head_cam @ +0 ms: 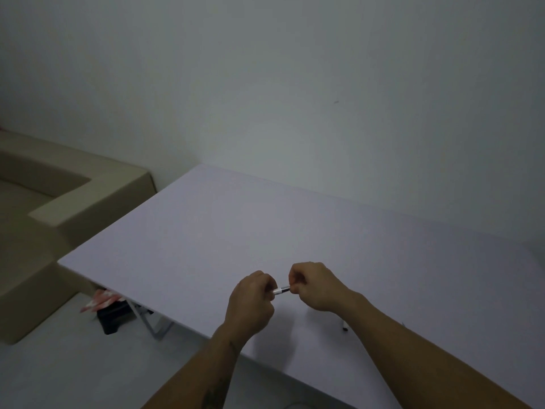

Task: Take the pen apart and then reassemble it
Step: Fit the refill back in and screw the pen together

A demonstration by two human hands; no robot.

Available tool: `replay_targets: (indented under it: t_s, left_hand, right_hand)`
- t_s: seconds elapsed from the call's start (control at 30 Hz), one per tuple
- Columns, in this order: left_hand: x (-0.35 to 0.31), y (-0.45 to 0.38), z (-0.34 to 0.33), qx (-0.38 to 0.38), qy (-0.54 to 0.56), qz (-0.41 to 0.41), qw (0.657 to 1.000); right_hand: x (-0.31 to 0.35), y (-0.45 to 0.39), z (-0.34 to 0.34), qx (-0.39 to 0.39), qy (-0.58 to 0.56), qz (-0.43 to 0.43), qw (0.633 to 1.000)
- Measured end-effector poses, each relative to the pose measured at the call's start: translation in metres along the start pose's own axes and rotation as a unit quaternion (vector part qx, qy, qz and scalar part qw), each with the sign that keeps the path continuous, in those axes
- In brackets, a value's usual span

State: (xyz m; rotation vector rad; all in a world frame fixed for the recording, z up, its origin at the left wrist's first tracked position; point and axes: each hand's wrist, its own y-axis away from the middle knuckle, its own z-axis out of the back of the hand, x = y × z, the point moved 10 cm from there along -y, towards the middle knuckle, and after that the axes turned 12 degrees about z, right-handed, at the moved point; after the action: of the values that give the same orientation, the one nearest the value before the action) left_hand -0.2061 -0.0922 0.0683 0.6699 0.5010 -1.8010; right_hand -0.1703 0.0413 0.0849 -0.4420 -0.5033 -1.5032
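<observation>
Both hands hold the pen [281,290] above the worktop [206,231]: left hand [253,299] and right hand [312,286] fingers closed on its ends.

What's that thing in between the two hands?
In the head view, a short stretch of the pen, silver with a dark band, spans the gap between the left hand and the right hand. Both hands grip its ends.

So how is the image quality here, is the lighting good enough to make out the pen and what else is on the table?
Head view: dim and flat, corners darkened, soft focus. The pen is a short silver-and-dark stub between the left hand and right hand; its joints are unreadable. A small loose part on the table is too blurred to identify.
</observation>
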Motion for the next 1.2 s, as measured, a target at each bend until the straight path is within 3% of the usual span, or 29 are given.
replay_targets:
  t_s: [0.3, 0.53, 0.67, 0.77, 0.97, 1.2]
  left_hand:
    - [-0.026, -0.012, -0.042, 0.005, -0.014, 0.033, 0.999]
    - [-0.043, -0.015, -0.07, -0.007, -0.034, 0.062, 0.997]
    - [-0.032, -0.01, -0.08, -0.017, -0.031, 0.115, 0.993]
    - [-0.017, -0.001, -0.087, -0.012, -0.039, 0.161, 0.986]
    - [-0.004, 0.013, -0.103, 0.018, -0.032, 0.201, 0.979]
    - [-0.001, 0.012, -0.115, 0.04, -0.007, 0.227, 0.973]
  right_hand:
    - [-0.048, -0.003, 0.01, 0.041, 0.018, 0.018, 0.999]
    - [-0.088, -0.011, 0.007, 0.13, -0.022, 0.025, 0.991]
    - [-0.122, -0.008, 0.013, 0.073, -0.087, -0.003, 0.993]
    - [-0.16, 0.005, 0.005, 0.108, -0.031, -0.032, 0.993]
    - [-0.194, 0.03, -0.032, 0.19, 0.065, -0.006, 0.98]
    - [-0.202, 0.031, -0.042, 0.141, 0.079, 0.019, 0.987]
